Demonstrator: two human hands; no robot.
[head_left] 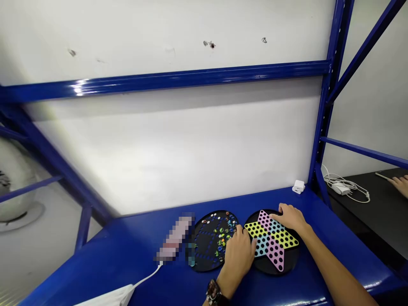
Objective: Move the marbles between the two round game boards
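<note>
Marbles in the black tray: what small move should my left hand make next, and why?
Probably pinch one of the loose marbles with the left hand and lift it toward the star board: that hand is right at them, the board's holes look empty, and the right hand rests on its far edge.

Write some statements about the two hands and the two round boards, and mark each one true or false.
1. The right hand rests on the far edge of the star board. True.
2. The marbles sit in the star board's holes. False: the marbles lie in the round black tray to its left.
3. The left hand has a wristwatch on its wrist. True.
4. The white charger stands on the star board. False: the white charger stands on the blue surface behind the board, near the post.
</note>
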